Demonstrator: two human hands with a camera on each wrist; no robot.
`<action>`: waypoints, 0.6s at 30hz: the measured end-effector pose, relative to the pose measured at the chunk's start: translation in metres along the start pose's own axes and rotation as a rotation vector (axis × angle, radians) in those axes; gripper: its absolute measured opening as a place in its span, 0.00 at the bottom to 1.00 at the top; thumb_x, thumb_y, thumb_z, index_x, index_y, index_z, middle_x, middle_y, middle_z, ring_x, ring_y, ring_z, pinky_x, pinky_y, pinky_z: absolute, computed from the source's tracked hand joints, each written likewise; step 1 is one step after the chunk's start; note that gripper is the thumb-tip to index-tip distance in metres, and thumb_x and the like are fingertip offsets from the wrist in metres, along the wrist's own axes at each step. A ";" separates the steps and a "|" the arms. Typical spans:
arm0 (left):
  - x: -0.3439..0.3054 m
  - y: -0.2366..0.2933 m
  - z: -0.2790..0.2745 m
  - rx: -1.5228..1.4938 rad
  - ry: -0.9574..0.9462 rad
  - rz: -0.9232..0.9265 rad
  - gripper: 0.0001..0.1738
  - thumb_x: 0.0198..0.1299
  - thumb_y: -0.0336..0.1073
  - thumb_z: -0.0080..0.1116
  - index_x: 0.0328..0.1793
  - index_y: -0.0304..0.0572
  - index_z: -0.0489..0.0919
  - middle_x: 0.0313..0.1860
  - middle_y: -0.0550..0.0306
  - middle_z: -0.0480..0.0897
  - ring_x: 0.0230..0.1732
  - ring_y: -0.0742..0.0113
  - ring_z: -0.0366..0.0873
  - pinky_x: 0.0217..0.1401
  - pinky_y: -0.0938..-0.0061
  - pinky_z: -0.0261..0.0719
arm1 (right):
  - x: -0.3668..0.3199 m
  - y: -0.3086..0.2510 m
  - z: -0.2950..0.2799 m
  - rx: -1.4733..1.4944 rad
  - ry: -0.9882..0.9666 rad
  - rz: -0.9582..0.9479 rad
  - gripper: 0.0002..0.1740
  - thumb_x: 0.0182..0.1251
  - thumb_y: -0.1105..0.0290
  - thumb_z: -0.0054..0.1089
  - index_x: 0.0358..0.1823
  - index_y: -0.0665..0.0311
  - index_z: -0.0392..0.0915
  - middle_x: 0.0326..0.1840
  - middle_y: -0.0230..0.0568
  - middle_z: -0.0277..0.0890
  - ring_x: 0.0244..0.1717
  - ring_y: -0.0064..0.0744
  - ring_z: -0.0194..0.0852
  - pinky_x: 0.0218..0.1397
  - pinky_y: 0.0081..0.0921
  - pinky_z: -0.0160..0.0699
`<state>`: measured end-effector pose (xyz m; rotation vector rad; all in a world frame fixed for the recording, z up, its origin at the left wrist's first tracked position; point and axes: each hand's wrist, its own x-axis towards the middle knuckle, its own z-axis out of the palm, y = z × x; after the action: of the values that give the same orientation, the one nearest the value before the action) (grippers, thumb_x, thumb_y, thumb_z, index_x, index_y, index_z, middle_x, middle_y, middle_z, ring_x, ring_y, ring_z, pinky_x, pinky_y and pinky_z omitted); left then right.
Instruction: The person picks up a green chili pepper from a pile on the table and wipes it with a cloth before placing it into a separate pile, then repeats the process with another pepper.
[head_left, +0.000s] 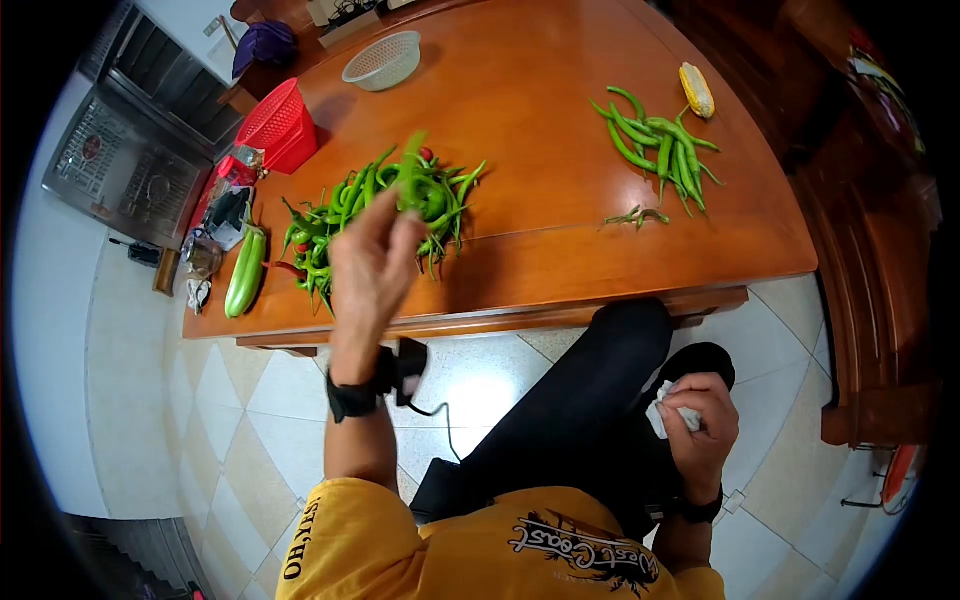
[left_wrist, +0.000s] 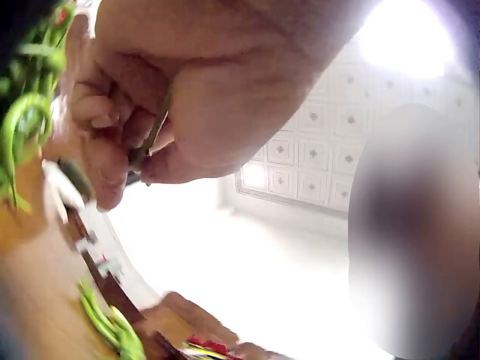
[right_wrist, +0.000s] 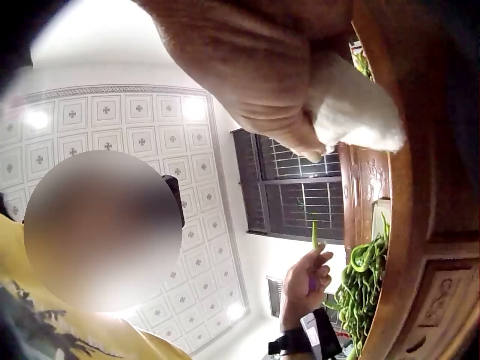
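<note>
My left hand (head_left: 372, 275) is raised over the near side of a pile of green peppers (head_left: 345, 205), pinching one blurred green pepper (head_left: 412, 160) that points away from me. In the left wrist view, the left hand (left_wrist: 202, 97) has a thin stem (left_wrist: 160, 127) between thumb and fingers. The right wrist view also shows that pepper (right_wrist: 315, 231) upright above the left hand. Near my knee, off the table, my right hand (head_left: 702, 425) grips a crumpled white tissue or cloth (head_left: 662, 412), its fingers curled round it.
A smaller group of green peppers (head_left: 680, 150) lies at the right of the table (head_left: 545, 260), with a corn cob (head_left: 697, 91) behind and small pepper pieces (head_left: 637, 216) in front. Leftward are an eggplant (head_left: 246, 273) and red basket (head_left: 279, 128); a pale basket (head_left: 383, 62) stands farther back.
</note>
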<state>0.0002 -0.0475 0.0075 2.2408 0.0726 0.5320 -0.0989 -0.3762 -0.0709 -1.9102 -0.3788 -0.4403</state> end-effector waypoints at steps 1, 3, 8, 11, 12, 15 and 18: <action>0.007 -0.009 -0.010 0.108 0.104 0.057 0.17 0.64 0.32 0.53 0.56 0.32 0.78 0.28 0.53 0.84 0.26 0.72 0.79 0.29 0.78 0.75 | 0.001 0.000 0.000 0.001 0.000 0.000 0.11 0.46 0.84 0.68 0.31 0.65 0.78 0.36 0.41 0.77 0.34 0.34 0.77 0.37 0.26 0.77; 0.018 -0.019 -0.029 0.389 0.233 0.093 0.16 0.60 0.35 0.55 0.53 0.35 0.80 0.24 0.46 0.83 0.25 0.58 0.82 0.31 0.69 0.78 | 0.002 0.001 0.000 0.000 -0.001 -0.001 0.11 0.46 0.84 0.68 0.31 0.65 0.78 0.36 0.41 0.77 0.35 0.34 0.77 0.38 0.26 0.77; 0.032 -0.042 -0.049 0.836 0.265 0.082 0.15 0.58 0.39 0.56 0.48 0.42 0.83 0.28 0.40 0.82 0.33 0.42 0.82 0.38 0.56 0.79 | 0.001 0.004 0.001 0.009 -0.002 0.013 0.10 0.47 0.83 0.68 0.31 0.65 0.78 0.36 0.41 0.77 0.35 0.34 0.77 0.38 0.26 0.76; 0.032 -0.039 -0.051 0.916 0.237 0.014 0.15 0.57 0.41 0.59 0.47 0.43 0.84 0.35 0.43 0.84 0.38 0.45 0.82 0.41 0.57 0.79 | 0.003 0.002 -0.001 0.004 -0.001 0.012 0.09 0.48 0.83 0.67 0.30 0.64 0.79 0.36 0.41 0.77 0.35 0.34 0.77 0.38 0.26 0.76; 0.032 -0.038 -0.052 0.939 0.227 0.004 0.15 0.57 0.41 0.59 0.48 0.44 0.83 0.36 0.43 0.84 0.39 0.45 0.82 0.42 0.58 0.79 | 0.003 0.001 -0.001 0.011 -0.002 0.013 0.09 0.48 0.83 0.67 0.30 0.64 0.79 0.36 0.41 0.77 0.35 0.34 0.77 0.38 0.26 0.76; 0.031 -0.046 -0.057 0.956 0.195 0.019 0.17 0.54 0.42 0.64 0.49 0.47 0.83 0.40 0.46 0.83 0.42 0.47 0.81 0.43 0.59 0.78 | 0.003 0.003 -0.001 0.021 0.004 0.016 0.09 0.48 0.84 0.67 0.31 0.65 0.79 0.36 0.42 0.77 0.34 0.34 0.77 0.37 0.25 0.76; 0.029 -0.044 -0.059 0.973 0.210 0.050 0.19 0.54 0.43 0.65 0.50 0.47 0.83 0.42 0.48 0.83 0.43 0.49 0.81 0.45 0.61 0.77 | 0.004 0.003 -0.002 0.040 0.006 0.009 0.10 0.47 0.85 0.68 0.31 0.65 0.80 0.36 0.41 0.77 0.33 0.33 0.77 0.37 0.24 0.76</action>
<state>0.0087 0.0309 0.0196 3.1145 0.4702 0.8899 -0.0938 -0.3793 -0.0706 -1.8707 -0.3722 -0.4293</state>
